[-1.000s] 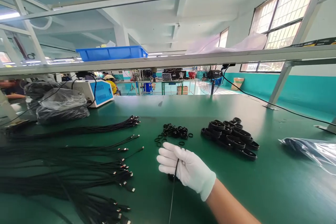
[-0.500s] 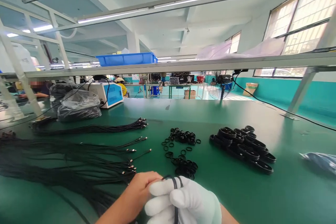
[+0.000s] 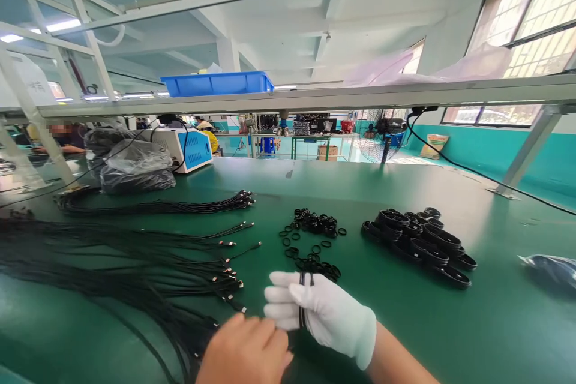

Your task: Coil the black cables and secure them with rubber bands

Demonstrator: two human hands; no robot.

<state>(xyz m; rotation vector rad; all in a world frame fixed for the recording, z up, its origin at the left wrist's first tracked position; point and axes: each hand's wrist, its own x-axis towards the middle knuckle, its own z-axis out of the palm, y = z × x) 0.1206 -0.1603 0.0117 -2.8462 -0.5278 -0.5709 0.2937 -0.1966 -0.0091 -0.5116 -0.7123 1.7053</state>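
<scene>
My right hand (image 3: 330, 318), in a white glove, is at the lower middle with a black cable (image 3: 302, 317) looped around it. Its thumb presses the strands against the palm, and the other fingers are stretched out to the left. Close below and left of it is my left hand (image 3: 247, 351), bare, its fingers curled in; anything inside them is hidden. Small black rings (image 3: 316, 223) lie in loose heaps just beyond the glove. To the left, long black cables (image 3: 171, 282) spread out with their connector ends toward my hands.
Coiled black cables (image 3: 416, 243) are piled on the right of the green table (image 3: 378, 324). A plastic bag (image 3: 551, 270) lies at the far right. Behind are a bagged bundle (image 3: 135, 168), a blue-and-white machine (image 3: 193, 150) and a shelf (image 3: 315, 96) with a blue tray (image 3: 216, 84).
My left hand has come away from behind the glove, down toward me. My right hand sits slightly higher in view, its fingers straighter. The view has tilted a little downward.
</scene>
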